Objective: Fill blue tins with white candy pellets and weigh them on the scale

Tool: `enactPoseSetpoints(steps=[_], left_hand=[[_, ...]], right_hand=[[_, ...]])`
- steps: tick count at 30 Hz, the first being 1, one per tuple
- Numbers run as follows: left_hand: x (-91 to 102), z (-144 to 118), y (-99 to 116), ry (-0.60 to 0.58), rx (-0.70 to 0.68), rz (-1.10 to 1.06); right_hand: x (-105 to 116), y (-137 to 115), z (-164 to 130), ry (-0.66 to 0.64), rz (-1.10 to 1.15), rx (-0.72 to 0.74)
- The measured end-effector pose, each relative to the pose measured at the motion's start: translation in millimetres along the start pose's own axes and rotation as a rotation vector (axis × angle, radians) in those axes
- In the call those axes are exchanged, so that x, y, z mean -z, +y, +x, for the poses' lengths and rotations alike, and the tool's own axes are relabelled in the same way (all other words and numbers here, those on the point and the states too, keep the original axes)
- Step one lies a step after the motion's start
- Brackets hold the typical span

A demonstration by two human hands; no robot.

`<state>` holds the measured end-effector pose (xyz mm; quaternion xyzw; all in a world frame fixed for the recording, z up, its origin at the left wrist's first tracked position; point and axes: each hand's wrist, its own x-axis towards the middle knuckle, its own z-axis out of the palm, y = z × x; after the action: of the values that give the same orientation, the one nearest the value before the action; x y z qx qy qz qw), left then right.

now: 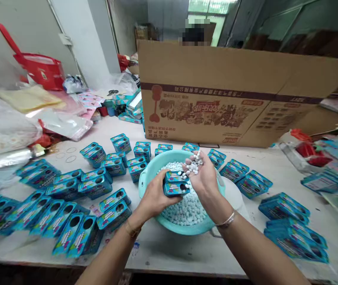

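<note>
The small blue box (176, 187) was gripped in the left hand (154, 194) — just below the right hand (202, 174), cupped half-open around white candies (194, 164), over the basin (145, 178).

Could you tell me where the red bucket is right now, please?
The red bucket stands at the far left of the table, against the wall, behind the plastic bags and well left of the cardboard box.

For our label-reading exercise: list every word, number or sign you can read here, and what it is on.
Big brown cardboard box: upside-down printed characters, too blurred to read.
Small blue tin in the left hand: lettering too small.
Blue tins on the white table: colourful logo, unreadable.
Red bag: label unreadable.
</note>
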<state>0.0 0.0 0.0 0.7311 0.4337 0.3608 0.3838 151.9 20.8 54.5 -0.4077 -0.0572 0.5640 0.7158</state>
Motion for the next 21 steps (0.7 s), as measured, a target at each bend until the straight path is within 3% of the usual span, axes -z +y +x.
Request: enactPoseSetpoints(steps=[6,9,11,13,17,21], left_hand=[[3.7,1.1,-8.3,0.048,0.072,-0.249],[6.4,-1.0,-8.3,0.109,0.069,-0.326],[6.8,-1.2,-5.7,0.119,0.023,-0.289],[5.2,0.8,-2.5,0.108,-0.013,-0.221],[-2.0,8.8,0.0,0.136,-0.026,-0.139],[-7.3,13.3,-0.9,0.202,0.015,-0.122]], right_hand=[[13.9,-3.0,13.5,-0.036,-0.053,-0.038],[34.9,4.3,24.0,-0.136,-0.361,0.008],[47.8,8.2,26.2,-0.265,-0.604,0.041],[54.8,11.0,22.5,-0.328,-0.695,0.116],[47.8,19.9,4.7,-0.312,-0.591,0.307],[32.1,31.2,-5.4,-0.377,-0.561,0.387]])
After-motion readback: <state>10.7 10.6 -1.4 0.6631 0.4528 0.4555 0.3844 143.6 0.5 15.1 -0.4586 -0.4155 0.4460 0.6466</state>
